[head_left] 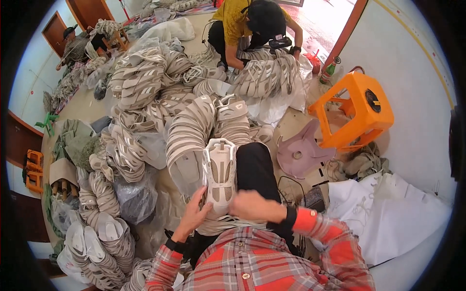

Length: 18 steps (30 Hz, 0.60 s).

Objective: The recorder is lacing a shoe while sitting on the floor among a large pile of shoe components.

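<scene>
Beige on the shoe upper [221, 169], with white edging and grey-brown panels. Red, grey and white plaid on the wearer's shirt [242, 259]; plain black on the trousers [255, 167] and wristbands [288, 218]. Tan for the floor [290, 121]; toward its right edge, bright orange on the stool [382, 109], dusty mauve on the plastic piece [303, 153], white on the cloth [378, 218]. Farther along that edge, green on the bottle [329, 72]. Mottled yellow for the co-worker's shirt [231, 24].
</scene>
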{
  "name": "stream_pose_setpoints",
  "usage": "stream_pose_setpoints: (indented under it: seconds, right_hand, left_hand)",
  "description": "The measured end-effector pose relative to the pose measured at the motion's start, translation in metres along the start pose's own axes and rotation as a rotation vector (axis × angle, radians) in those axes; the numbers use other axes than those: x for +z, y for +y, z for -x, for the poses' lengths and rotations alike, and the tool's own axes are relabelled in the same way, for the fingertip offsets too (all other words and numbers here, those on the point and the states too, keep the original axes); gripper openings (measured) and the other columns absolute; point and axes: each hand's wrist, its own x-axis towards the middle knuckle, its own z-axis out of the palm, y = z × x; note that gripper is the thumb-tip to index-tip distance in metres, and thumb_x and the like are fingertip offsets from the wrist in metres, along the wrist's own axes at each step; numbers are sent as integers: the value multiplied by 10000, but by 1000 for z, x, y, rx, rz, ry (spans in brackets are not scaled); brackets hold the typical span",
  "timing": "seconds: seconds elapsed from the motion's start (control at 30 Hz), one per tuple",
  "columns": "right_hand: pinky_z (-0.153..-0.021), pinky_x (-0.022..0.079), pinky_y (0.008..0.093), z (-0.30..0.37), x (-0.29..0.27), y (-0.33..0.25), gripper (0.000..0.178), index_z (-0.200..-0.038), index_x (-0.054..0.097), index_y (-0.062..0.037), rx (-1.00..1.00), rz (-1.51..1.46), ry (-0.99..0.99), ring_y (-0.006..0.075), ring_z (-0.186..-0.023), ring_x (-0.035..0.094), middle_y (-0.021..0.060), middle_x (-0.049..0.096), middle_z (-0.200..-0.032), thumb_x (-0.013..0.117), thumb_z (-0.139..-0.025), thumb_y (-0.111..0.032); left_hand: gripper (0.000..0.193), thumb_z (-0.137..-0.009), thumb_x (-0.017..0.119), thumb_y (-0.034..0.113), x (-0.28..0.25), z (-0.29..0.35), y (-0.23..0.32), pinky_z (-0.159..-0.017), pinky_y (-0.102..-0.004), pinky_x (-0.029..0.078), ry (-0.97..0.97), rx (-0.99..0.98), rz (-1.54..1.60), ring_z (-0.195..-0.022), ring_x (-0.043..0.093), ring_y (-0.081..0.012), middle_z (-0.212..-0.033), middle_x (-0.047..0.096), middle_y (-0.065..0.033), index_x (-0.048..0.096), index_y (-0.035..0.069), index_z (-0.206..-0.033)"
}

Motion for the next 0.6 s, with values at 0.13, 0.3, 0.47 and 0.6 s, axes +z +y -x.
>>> stream_pose_setpoints:
  seconds: [0.13,0.3,0.47,0.6]
  right_hand:
    - [-647,496,383,16,52,-5,195,-805,594,15,-50,-114,219,287,-776,604,166,594,-777,533,-789,-169]
    - [-660,460,248,27,-19,-11,124,-797,558,-6,6,-1390,-66,89,-726,552,22,588,-751,529,-856,-111]
    - [-658,488,361,21,-4,-12,124,-841,584,-22,-44,-128,164,283,-774,601,140,596,-797,529,-798,-124]
    - [-676,482,399,21,40,-18,162,-859,607,-32,-19,-85,107,338,-798,574,137,572,-813,538,-762,-142]
  left_hand:
    - [534,-793,605,151,1,2,12,-988,-359,328,6,-31,27,-1199,403,-285,-1301,406,-188,403,-9,-1261]
    - [398,-817,565,99,-5,3,95,-908,-320,396,-94,146,-3,-1071,498,-220,-1167,516,-140,469,-7,-1189]
    - [277,-844,524,53,-11,3,94,-811,-278,442,-237,134,-99,-906,561,-144,-987,602,-83,514,-5,-1114]
    - [223,-843,541,73,-13,17,73,-766,-266,457,-64,-96,-70,-849,571,-124,-951,613,-72,556,-6,-1052]
